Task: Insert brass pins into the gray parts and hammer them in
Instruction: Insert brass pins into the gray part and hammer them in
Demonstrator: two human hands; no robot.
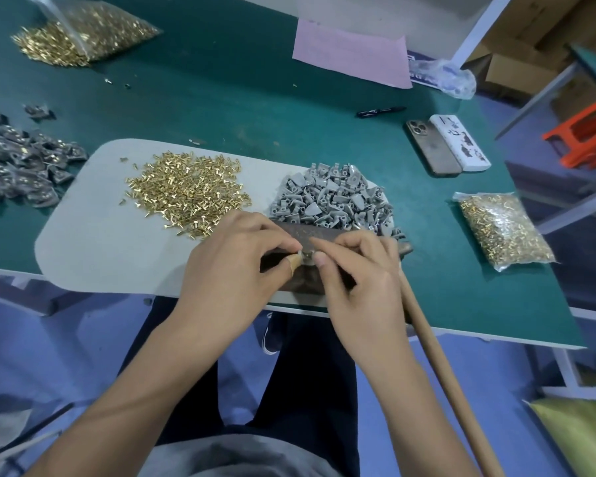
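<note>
Pinching one small gray part [305, 259] between both thumbs and forefingers, we are working it over a dark metal block [307, 235]; whether a pin is already seated in it is too small to tell. Our left hand [231, 266] and right hand [355, 273] are both curled tight round that piece. Just beyond the right hand, a heap of gray parts [334, 201] is waiting, and beyond the left hand a heap of loose brass pins [186, 191] is lying on the pale mat [93, 242]. Beside the right wrist the hammer handle [437, 352] is resting, untouched. Far off to the left, a pile of darker parts [18, 160] showing brass suggests finished work, so we are judging ourselves partway through.
</note>
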